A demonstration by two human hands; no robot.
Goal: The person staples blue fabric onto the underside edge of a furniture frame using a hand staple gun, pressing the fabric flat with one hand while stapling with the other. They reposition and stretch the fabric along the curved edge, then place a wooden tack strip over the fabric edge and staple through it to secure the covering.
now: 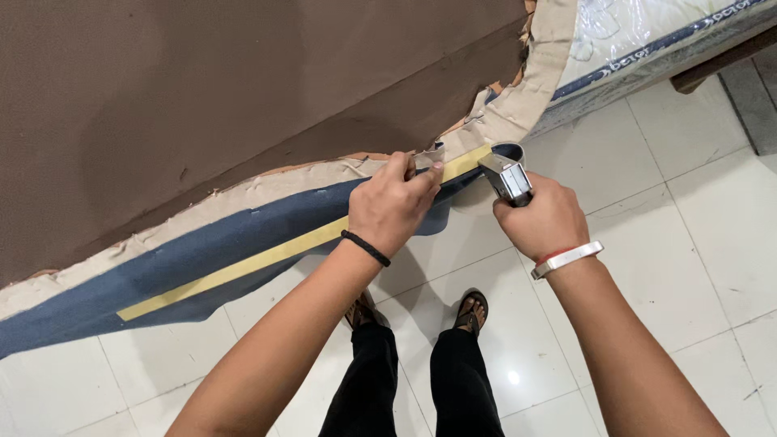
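While the left hand [394, 206] pins the yellow strip [243, 265] to the blue fabric [162, 271], the right hand [541, 218] grips a stapler [505, 178]. The strip runs from eight o'clock to two, and the stapler's nose sits at its two-o'clock end, just beyond the left fingertips [433, 167].

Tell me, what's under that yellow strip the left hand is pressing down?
Blue fabric lies directly under the yellow strip, with beige padding showing above it. Whatever lies beneath the blue fabric is covered, as is the stretch under the left hand.

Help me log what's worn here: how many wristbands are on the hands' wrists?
2. A black band sits on the left wrist, behind the left hand; a silver bangle with a red thread sits on the right wrist.
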